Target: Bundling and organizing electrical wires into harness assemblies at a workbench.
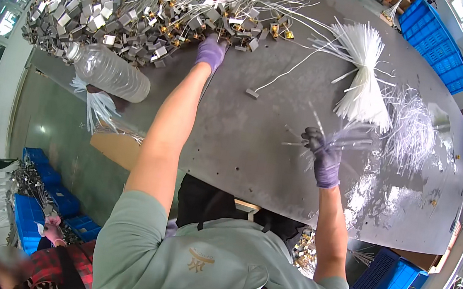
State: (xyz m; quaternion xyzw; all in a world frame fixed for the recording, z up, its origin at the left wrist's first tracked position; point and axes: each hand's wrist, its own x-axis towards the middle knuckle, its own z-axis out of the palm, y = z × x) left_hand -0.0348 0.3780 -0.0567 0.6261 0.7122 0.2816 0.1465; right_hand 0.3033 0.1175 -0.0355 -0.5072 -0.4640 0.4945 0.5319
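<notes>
My left hand (211,53), in a purple glove, reaches into the near edge of a big heap of small grey metal blocks with wires (158,31). Its fingertips are hidden among the pieces. In a purple glove with dark fingertips, my right hand (325,154) is closed around a loose bunch of thin clear plastic strips (354,137), blurred by motion. Beyond it lies a thick sheaf of white strips (365,74), pinched at the middle, next to a tangle of clear strips (414,129). One grey block on a white wire (252,93) lies apart from the heap.
A large clear plastic bottle (112,71) lies on its side at the table's left edge, by another strip bundle (98,105). Blue crates (438,43) stand beyond the grey metal table (231,144) and at lower right (389,285). Another person in red plaid (63,269) works at lower left.
</notes>
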